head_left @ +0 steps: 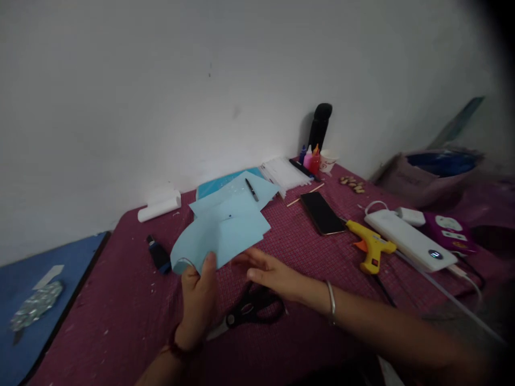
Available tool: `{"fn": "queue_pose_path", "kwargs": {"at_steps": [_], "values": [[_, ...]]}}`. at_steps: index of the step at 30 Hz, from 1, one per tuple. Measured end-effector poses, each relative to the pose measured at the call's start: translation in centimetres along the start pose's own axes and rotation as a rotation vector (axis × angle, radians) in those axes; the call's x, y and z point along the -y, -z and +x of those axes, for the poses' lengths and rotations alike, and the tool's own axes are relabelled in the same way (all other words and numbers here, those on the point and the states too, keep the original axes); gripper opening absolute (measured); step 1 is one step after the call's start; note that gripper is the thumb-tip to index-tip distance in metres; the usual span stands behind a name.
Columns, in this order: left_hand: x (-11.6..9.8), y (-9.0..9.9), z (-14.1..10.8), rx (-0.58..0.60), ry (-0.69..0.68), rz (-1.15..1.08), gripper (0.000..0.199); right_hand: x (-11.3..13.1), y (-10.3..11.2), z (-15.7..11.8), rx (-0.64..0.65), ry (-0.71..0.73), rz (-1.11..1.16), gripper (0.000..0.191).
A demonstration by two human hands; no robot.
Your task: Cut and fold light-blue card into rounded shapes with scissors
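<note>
A light blue paper (221, 236) with a curved left end is pinched by my left hand (199, 287) at its lower left edge. My right hand (269, 273) is just below the paper's right part, fingers apart and slightly curled, with its fingertips partly hidden near the paper's lower edge. Under my right hand lie scissors (245, 313) with black handles, their blades pointing left. Behind the held paper are more light blue sheets (263, 187) with a black pen (251, 190) on top.
On the red cloth-covered table (120, 300) are a blue-black tool (159, 256), a white roll (160, 207), a phone (322, 213), a yellow glue gun (372, 245), a white power bank (410, 238), white sticks (287, 174), glue bottles (313, 161) and a black bottle (321, 126).
</note>
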State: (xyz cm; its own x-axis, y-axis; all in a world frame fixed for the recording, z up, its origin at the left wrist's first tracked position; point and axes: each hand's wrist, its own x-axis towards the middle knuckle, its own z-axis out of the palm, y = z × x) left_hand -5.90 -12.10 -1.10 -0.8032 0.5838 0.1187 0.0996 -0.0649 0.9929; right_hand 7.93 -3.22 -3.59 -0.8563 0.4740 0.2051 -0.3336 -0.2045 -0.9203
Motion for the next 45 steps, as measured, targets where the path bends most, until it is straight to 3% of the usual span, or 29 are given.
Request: {"fn": "queue_pose_path", "kwargs": {"at_steps": [3,8,13,16,19,22,25,26,28,29,31,34,39,42,45], "values": [[0.1,-0.1,-1.4,0.068,0.097,-0.088,0.037,0.5,-1.8,0.7,-0.014,0.05,0.269,0.056],[1.0,-0.1,-2.0,0.136,0.123,-0.178,0.042,0.2,-3.7,1.8,-0.281,0.064,0.482,0.042],[1.6,-1.9,-1.9,0.207,0.088,-0.389,0.045,-0.4,-2.8,3.0,-0.349,0.069,0.465,0.044],[2.2,-3.1,-2.1,0.295,0.121,-0.466,0.039,-0.8,-1.9,3.0,-0.373,-0.006,0.439,0.044],[2.6,-3.6,-2.5,0.31,0.175,-0.573,0.031,-1.3,-1.5,2.5,-0.403,-0.045,0.382,0.042],[2.6,-3.1,-2.3,0.374,0.245,-0.686,0.03,-1.6,-1.5,1.9,-0.317,-0.015,0.325,0.037],[2.4,-1.5,-1.1,0.245,0.138,-0.628,0.028,-1.1,-0.6,1.9,-0.275,0.073,0.294,0.034],[2.3,-0.9,-0.4,0.178,0.084,-0.583,0.027,-0.9,0.0,2.1,-0.329,0.127,0.277,0.034],[2.3,0.5,0.9,0.071,-0.011,-0.5,0.026,-0.5,1.4,2.4,-0.556,0.26,0.192,0.032],[2.5,1.1,1.4,0.047,-0.04,-0.472,0.028,-0.4,2.0,2.6,-0.667,0.322,0.096,0.03],[2.9,1.9,2.2,0.04,-0.079,-0.422,0.033,-0.5,2.7,2.6,-0.752,0.383,-0.127,0.022],[3.6,2.0,2.1,0.102,-0.089,-0.344,0.034,-1.1,2.0,2.1,-0.574,0.272,-0.336,0.019],[3.9,1.1,0.5,0.259,-0.059,-0.241,0.032,-2.2,-0.6,1.5,-0.232,-0.068,-0.382,0.027],[3.7,0.9,-0.2,0.355,0.02,-0.263,0.037,-2.5,-0.7,1.5,-0.242,-0.056,-0.266,0.027],[3.4,1.0,-0.4,0.547,0.209,-0.35,0.047,-2.4,-0.1,1.7,-0.298,-0.017,-0.156,0.023]]}}
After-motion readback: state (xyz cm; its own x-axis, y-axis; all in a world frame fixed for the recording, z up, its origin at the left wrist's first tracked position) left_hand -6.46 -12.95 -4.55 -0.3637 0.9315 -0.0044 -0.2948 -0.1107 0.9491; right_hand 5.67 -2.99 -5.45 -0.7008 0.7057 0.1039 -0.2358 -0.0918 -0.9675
